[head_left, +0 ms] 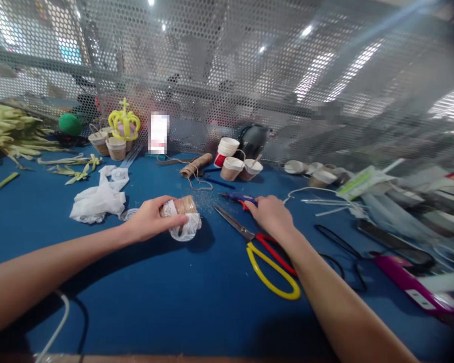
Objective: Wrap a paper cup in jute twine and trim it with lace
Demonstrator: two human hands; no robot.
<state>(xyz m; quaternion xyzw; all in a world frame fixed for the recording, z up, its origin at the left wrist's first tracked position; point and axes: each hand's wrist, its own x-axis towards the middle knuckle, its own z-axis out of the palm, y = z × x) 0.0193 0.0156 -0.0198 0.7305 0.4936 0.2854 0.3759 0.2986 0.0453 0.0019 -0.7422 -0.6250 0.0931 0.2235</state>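
Observation:
My left hand is closed around a small cup wrapped in brown twine, its rim trimmed with white lace. The cup lies tilted on its side just over the blue table. To the right, my right hand grips a blue hot glue gun with a red trigger; its nozzle points left. The hand hides most of the handle. Beneath that wrist lie large scissors with one red and one yellow handle loop, blades slightly apart. A heap of white lace ribbon rests left of my left hand.
Behind are a twine roll, twine-wrapped cups, a yellow crown-shaped piece and a perforated metal screen. A magenta power strip, cables and clear glue sticks occupy the right side. Pale green stalks are piled at left.

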